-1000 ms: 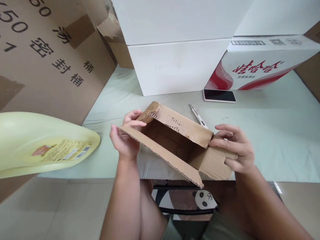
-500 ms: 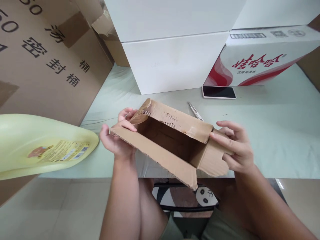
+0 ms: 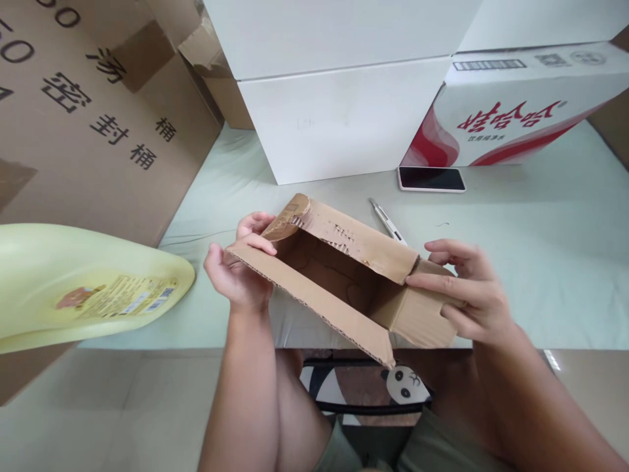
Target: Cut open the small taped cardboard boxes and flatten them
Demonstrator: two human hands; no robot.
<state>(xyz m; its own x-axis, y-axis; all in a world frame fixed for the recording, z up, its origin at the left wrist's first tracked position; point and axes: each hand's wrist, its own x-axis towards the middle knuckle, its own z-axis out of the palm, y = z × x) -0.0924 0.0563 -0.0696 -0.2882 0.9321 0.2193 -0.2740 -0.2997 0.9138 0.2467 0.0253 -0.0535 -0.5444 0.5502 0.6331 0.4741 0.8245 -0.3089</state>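
Open brown cardboard box (image 3: 339, 270) held at both ends over a table's near edge

The box sits tilted between the person's two bare hands, mouth turned up toward the head camera, its long sides slanting down to the right. The left hand (image 3: 243, 278) grips its left end, fingers curled over the corner and the thumb standing out to the side. The right hand (image 3: 469, 295) pinches the right end flap (image 3: 425, 314), thumb on the near side, with the index fingertip touching the corner of the far long flap (image 3: 366, 239), whose surface is scuffed and torn. The near long flap (image 3: 319, 298) folds outward past the edge of the table covered in pale green cloth (image 3: 555, 262). Whether the underside touches the cloth cannot be told from this angle.

Just behind the box lies a slim silver-grey utility knife (image 3: 387, 221). Farther back, a black-screened phone in a pale case (image 3: 431, 179) lies against the foot of a white carton with red waves and lettering (image 3: 511, 128), beside a plain white box (image 3: 339, 124). To the left are a pale yellow plastic bottle with a printed label (image 3: 93, 288) and a big brown carton with black characters (image 3: 122, 190).
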